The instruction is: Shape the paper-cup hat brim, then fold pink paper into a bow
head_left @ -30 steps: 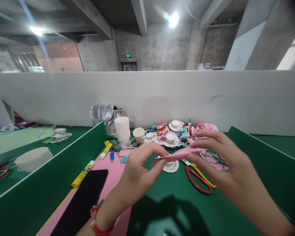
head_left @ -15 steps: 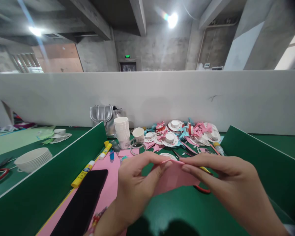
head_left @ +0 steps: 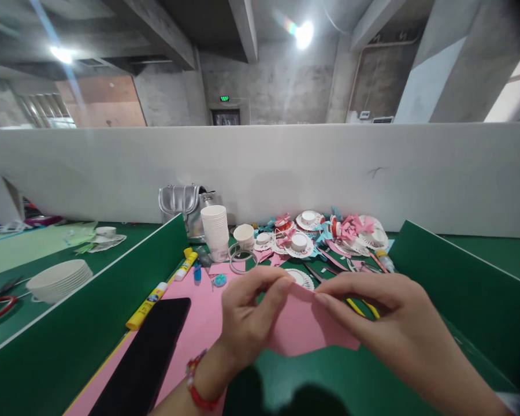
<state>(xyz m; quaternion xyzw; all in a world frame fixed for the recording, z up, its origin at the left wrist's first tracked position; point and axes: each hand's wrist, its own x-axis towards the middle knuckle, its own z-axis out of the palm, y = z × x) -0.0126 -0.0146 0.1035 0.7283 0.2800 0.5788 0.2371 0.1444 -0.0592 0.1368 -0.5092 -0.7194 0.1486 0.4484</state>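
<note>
Pinching a folded pink paper piece [head_left: 305,326] at its top edge, lower middle of the frame: left hand [head_left: 247,315] and right hand [head_left: 385,323] both grip with thumb and fingertips closed on it. Looks like mid-fold; a sharp crease needs edges lined up first.
</note>
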